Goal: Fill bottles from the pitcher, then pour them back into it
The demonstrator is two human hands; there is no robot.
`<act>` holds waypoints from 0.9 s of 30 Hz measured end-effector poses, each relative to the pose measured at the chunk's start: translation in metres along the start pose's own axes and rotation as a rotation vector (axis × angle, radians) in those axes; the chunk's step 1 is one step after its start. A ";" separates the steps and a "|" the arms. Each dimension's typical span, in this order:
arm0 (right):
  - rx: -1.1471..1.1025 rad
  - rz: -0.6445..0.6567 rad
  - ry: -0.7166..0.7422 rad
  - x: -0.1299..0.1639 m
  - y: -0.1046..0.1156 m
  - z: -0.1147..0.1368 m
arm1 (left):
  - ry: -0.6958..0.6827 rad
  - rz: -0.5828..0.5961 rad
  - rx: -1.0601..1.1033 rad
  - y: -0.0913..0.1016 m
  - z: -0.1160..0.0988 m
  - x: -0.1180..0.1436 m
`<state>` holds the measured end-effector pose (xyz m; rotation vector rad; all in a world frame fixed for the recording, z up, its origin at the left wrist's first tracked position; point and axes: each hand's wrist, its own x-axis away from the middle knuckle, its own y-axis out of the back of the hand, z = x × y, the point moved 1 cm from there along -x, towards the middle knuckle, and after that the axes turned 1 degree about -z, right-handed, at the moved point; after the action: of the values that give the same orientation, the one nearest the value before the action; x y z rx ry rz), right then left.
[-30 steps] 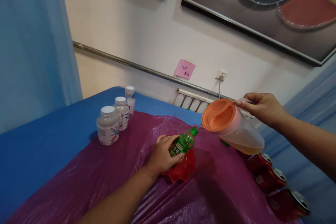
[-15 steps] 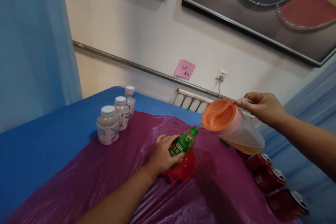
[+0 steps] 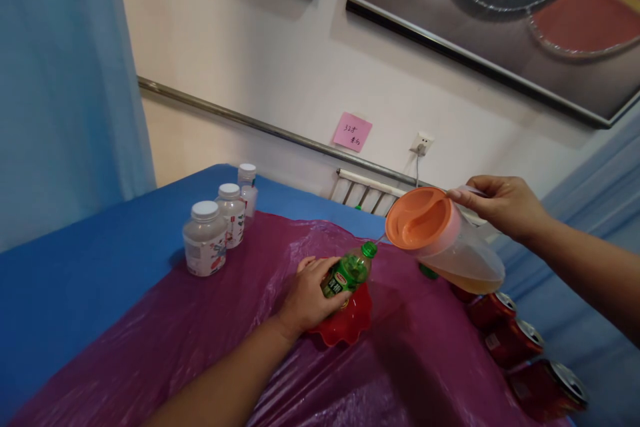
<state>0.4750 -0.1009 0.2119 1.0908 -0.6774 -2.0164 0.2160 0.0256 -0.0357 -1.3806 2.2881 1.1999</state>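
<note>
My left hand (image 3: 313,293) is wrapped round a green-labelled plastic bottle (image 3: 347,273), which tilts to the right over a red wavy-rimmed dish (image 3: 357,320). The bottle's mouth is uncapped, with a green ring at its neck. By its handle, my right hand (image 3: 510,207) grips a clear pitcher (image 3: 465,260) with an orange lid (image 3: 419,219). The pitcher is tipped to the left, and some yellowish liquid lies in its lower side. A thin stream runs between the pitcher's lid and the bottle's mouth.
White-capped jars (image 3: 205,240) stand at the left on a blue table (image 3: 125,253) partly covered by purple plastic sheeting (image 3: 200,347). Several red cans (image 3: 513,343) line the right edge. Behind are a wall with a metal rail (image 3: 240,121), a socket (image 3: 423,143) and a radiator (image 3: 367,193).
Almost nothing differs. Both hands, the bottle and the tipped pitcher keep nearly the same places.
</note>
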 end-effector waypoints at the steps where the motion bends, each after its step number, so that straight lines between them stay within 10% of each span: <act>1: -0.001 -0.002 -0.001 0.000 0.000 0.000 | -0.001 0.000 -0.001 0.000 0.000 0.000; 27: 0.017 -0.001 0.000 0.002 0.002 0.007 | -0.004 0.008 0.018 0.002 -0.001 0.000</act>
<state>0.4686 -0.1029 0.2163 1.1010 -0.6947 -2.0154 0.2146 0.0252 -0.0343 -1.3628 2.2987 1.1798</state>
